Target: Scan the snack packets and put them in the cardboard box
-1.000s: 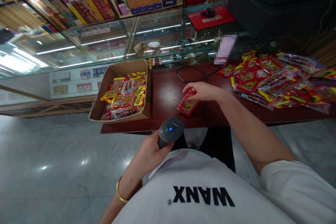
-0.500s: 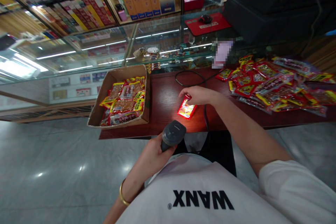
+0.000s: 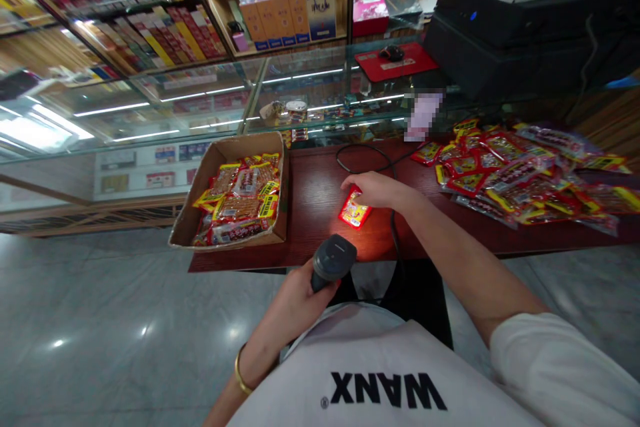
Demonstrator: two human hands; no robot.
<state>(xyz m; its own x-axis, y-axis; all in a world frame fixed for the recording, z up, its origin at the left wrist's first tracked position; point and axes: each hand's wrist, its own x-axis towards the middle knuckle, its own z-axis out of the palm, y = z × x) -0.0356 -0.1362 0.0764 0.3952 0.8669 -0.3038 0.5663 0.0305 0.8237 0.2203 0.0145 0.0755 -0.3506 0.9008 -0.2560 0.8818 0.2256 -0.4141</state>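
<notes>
Right hand (image 3: 373, 191) pinching red packet (image 3: 355, 213) near table's (image 3: 313, 190) front edge; left hand (image 3: 299, 299) gripping scanner (image 3: 334, 257) by same edge.

The white shirt (image 3: 400, 353) reads WANX in black capitals, upside down, followed by a small ®. Print on the small packet (image 3: 356, 213) is illegible.

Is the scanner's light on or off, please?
On: the scanner in the left hand casts a reddish glow on the table, and the packet in the right hand is brightly lit.
</notes>
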